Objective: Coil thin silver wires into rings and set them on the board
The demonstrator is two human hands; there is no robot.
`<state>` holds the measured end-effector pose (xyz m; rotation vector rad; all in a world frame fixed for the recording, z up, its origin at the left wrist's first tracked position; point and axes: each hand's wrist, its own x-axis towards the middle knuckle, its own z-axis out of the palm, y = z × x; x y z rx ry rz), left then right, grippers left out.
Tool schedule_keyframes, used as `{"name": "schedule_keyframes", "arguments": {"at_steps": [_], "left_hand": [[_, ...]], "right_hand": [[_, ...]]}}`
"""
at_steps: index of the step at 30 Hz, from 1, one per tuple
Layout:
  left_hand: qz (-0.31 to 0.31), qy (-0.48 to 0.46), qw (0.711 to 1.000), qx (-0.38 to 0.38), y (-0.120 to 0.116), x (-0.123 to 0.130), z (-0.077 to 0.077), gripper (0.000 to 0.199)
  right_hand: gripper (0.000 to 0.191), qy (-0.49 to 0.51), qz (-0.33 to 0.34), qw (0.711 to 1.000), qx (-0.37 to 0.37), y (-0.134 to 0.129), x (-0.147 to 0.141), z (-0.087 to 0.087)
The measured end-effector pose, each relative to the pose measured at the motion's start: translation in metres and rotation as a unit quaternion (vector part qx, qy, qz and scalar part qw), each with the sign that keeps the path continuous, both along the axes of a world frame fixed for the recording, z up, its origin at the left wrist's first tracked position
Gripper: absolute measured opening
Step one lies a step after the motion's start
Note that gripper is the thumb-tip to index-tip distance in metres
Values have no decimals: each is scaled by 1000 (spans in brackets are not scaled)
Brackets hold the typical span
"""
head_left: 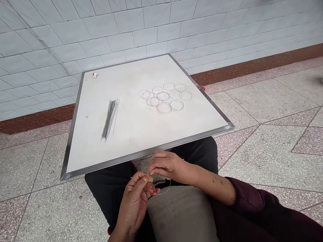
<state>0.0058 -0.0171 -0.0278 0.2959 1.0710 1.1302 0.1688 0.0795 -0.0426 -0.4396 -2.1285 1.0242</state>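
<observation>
A thin wire (168, 189) curves in an arc below my fingers, over my lap. My left hand (136, 193) pinches it between thumb and forefinger, the other fingers curled. Close against that pinch, my right hand (168, 165) also has its fingertips closed on the wire. The exact spot where the wire passes between the fingertips is mostly hidden. Both hands are just in front of the table's near edge. On the table lie several thin wire rings (164, 108), partly overlapping, and a bundle of straight wires (109, 121) to their left.
The white table (133, 148) has a grey metal rim and stands against a tiled wall (131, 27). A small white and red object (95, 75) sits near its far left corner. My legs are under the near edge, with a greyish cloth (181, 215) on my lap.
</observation>
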Motion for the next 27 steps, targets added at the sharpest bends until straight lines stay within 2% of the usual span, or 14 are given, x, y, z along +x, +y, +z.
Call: {"name": "schedule_keyframes", "arguments": {"at_steps": [7,11,15,17,19,23,25,27], "left_hand": [[-1,2,1000,1,0,3,-2,16],[5,-3,1000,5,0,3,-2,18],[43,-9,999,-8,1,1,-3,19],[69,-19,997,-16,1,1,-4,19],[88,-33,995,-19,2,1,-3,20],[97,-51,994,-7,3,4,-1,19],[95,-53,994,3,4,5,-1,18],[105,-53,993,16,4,5,-1,17]], "right_hand": [[15,-2,17,1000,9,2,-1,-4],[13,-14,1,1000,-14,1,0,-3],[27,-46,-21,995,-82,-3,0,2],[24,-59,-28,992,-111,-4,-1,3],[18,-52,-36,992,-112,-4,-2,2],[23,-12,-45,994,-101,-2,-6,0],[25,1,-48,990,-129,-2,-7,0],[29,16,-47,978,-205,-2,-7,0]]}}
